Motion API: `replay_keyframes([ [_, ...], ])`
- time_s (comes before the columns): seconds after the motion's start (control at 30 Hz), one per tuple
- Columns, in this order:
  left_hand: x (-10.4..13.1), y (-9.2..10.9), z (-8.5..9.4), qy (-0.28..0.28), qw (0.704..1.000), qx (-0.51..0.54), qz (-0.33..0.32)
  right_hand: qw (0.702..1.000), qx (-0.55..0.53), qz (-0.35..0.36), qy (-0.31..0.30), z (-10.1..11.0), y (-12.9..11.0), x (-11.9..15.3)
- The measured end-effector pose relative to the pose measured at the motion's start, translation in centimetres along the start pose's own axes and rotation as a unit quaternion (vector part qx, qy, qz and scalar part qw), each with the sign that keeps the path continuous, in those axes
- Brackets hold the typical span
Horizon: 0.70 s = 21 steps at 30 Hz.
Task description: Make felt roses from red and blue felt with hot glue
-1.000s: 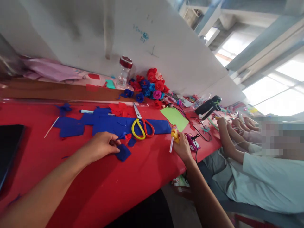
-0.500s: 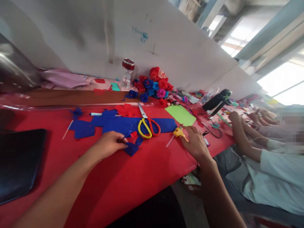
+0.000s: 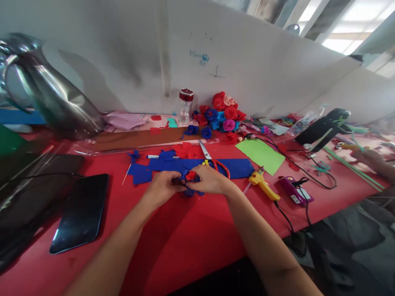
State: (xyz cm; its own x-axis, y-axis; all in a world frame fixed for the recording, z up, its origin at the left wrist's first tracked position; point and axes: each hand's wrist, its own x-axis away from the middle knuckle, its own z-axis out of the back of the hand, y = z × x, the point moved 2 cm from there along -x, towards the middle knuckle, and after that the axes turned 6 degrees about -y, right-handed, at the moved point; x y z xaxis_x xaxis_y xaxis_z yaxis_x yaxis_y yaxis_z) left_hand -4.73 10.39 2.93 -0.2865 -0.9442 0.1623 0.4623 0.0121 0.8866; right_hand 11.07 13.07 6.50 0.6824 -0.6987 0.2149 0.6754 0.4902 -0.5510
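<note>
head view, two hands (image 3: 165, 186), one flower (image 3: 191, 175)

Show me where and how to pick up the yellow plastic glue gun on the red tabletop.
Take the glue gun by its yellow handle, probably best from the near right: the slim handle slants that way, uncovered, while the thin translucent stick juts out to the left, away from that grip.

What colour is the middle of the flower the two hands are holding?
The flower's middle is red; it shows best in the head view.
</note>
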Motion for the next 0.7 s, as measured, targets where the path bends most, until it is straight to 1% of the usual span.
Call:
replay_keyframes([
  [0.13, 0.0, -0.1, -0.1, 0.021, 1.000, -0.008, 0.006, 0.997, -0.068, -0.001, 0.024, -0.9, 0.1, 0.7],
  [0.33, -0.1, -0.7, -0.2, 0.043, 0.998, 0.021, 0.028, 0.996, -0.078, 0.000, 0.054, -1.2, 0.6, 0.7],
  [0.5, 0.1, -0.3, -0.4, 0.030, 0.997, 0.066, 0.025, 0.995, -0.066, 0.009, 0.070, -1.5, 1.0, 0.3],
  [0.6, 0.3, 0.0, -0.5, 0.029, 0.994, 0.099, 0.026, 0.994, -0.079, 0.011, 0.078, -1.5, 1.0, 0.2],
  [0.7, 0.6, 0.2, -0.4, 0.071, 0.988, 0.131, 0.037, 0.984, -0.122, -0.001, 0.129, -1.0, 1.2, 0.2],
])
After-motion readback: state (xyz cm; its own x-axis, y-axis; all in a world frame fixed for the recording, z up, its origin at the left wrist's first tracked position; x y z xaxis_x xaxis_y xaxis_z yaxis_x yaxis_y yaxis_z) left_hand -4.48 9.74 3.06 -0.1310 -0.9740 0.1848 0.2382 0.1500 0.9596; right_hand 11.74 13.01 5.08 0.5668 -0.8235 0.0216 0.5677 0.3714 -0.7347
